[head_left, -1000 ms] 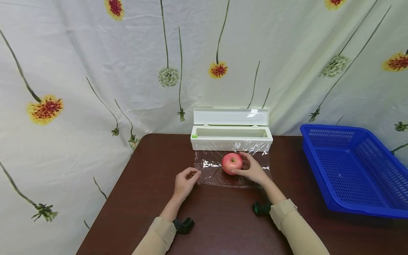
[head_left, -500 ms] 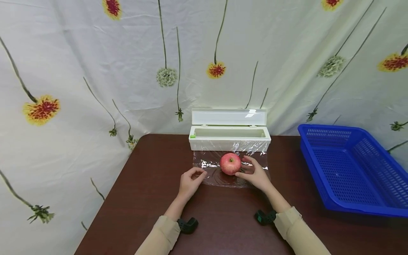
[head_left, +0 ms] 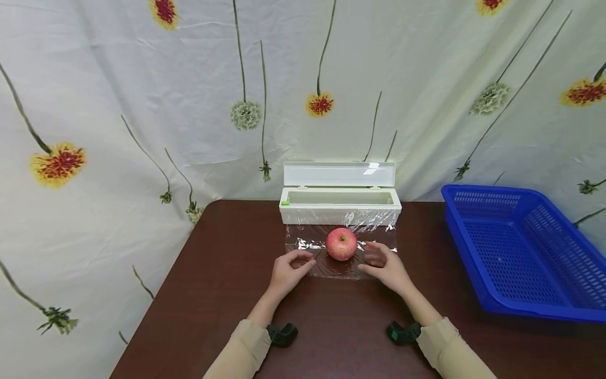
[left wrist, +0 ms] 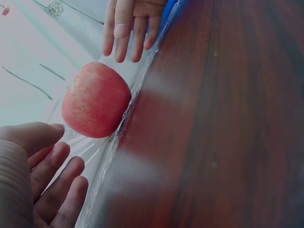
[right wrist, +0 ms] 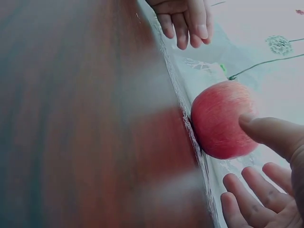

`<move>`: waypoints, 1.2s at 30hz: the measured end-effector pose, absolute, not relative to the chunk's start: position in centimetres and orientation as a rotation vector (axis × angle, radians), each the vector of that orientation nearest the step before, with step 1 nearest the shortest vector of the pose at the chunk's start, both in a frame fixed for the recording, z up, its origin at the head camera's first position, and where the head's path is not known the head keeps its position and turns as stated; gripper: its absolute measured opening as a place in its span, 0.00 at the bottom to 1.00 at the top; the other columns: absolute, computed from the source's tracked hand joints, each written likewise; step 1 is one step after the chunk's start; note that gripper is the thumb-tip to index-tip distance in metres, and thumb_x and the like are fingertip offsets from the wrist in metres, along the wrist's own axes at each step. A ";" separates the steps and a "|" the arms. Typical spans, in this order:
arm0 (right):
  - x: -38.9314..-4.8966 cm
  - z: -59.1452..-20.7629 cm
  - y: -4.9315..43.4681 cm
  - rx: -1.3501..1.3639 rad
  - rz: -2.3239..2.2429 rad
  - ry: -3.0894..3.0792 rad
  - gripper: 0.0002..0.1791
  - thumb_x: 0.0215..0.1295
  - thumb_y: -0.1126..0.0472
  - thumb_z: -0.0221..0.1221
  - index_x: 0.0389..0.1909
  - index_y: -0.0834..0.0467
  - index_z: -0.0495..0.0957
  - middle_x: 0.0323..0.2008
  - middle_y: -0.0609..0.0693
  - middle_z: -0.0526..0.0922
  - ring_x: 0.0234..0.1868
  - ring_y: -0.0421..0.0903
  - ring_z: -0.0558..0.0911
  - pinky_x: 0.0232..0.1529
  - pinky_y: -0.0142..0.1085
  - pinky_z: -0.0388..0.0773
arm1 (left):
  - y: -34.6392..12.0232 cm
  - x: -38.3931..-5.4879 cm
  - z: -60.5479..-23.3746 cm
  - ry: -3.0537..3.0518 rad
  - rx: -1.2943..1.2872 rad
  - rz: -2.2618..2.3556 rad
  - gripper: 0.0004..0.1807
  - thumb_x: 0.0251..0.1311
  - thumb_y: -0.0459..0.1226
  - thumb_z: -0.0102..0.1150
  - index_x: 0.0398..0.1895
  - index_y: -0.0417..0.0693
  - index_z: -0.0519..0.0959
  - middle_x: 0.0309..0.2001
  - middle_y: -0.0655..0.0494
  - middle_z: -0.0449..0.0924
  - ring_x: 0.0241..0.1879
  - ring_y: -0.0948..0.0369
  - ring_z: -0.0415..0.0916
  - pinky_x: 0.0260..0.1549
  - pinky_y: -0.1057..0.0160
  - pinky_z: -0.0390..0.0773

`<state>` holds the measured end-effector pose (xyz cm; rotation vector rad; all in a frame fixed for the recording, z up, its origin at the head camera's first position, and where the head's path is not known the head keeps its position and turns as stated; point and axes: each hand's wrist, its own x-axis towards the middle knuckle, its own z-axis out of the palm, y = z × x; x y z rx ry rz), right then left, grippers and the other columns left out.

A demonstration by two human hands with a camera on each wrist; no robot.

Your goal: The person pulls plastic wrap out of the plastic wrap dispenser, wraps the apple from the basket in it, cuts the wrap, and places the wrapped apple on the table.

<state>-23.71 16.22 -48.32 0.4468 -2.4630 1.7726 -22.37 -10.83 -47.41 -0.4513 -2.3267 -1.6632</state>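
A red apple (head_left: 341, 244) sits upright on a sheet of clear plastic wrap (head_left: 326, 267), which runs out over the front of a white wrap dispenser box (head_left: 340, 215). My left hand (head_left: 290, 271) is over the left edge of the wrap, its fingers loosely bent and holding nothing. To the apple's right, my right hand (head_left: 387, 267) stands apart from it with thumb and fingers spread. Both wrist views show the apple (left wrist: 96, 100) between the two hands, with a gap on the left side. In the right wrist view the thumb (right wrist: 273, 134) overlaps the apple.
The dispenser's hinged lid (head_left: 339, 174) stands raised at the back. A blue perforated plastic basket (head_left: 492, 295) is at the right of the dark brown table (head_left: 331, 337). Behind the table hangs a flowered white curtain (head_left: 189, 79).
My right hand has let go of the apple and drawn back to the right. My left hand has shifted slightly right, closer to the apple, which stays on the wrap.
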 end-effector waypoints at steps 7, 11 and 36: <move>-21.9 -46.3 16.2 0.537 1.694 -2.495 0.30 0.51 0.72 0.67 0.54 0.76 0.68 0.48 0.72 0.76 0.47 0.66 0.78 0.48 0.52 0.75 | -10.8 -23.9 -50.0 -2.412 -0.531 -1.646 0.11 0.48 0.34 0.71 0.36 0.40 0.83 0.32 0.50 0.84 0.31 0.56 0.81 0.31 0.63 0.80; -22.3 -47.4 16.8 0.519 1.659 -2.527 0.30 0.50 0.69 0.69 0.54 0.72 0.71 0.47 0.68 0.78 0.45 0.60 0.80 0.47 0.48 0.76 | -10.9 -23.9 -50.1 -2.465 -0.562 -1.606 0.10 0.48 0.36 0.71 0.35 0.46 0.84 0.32 0.56 0.84 0.32 0.62 0.80 0.33 0.65 0.79; -23.1 -48.7 19.0 0.681 1.521 -2.661 0.18 0.54 0.65 0.67 0.46 0.67 0.80 0.41 0.57 0.83 0.37 0.47 0.80 0.39 0.35 0.78 | -11.1 -23.0 -48.5 -2.543 -0.575 -1.655 0.12 0.46 0.25 0.68 0.37 0.35 0.82 0.35 0.45 0.83 0.34 0.51 0.80 0.35 0.58 0.80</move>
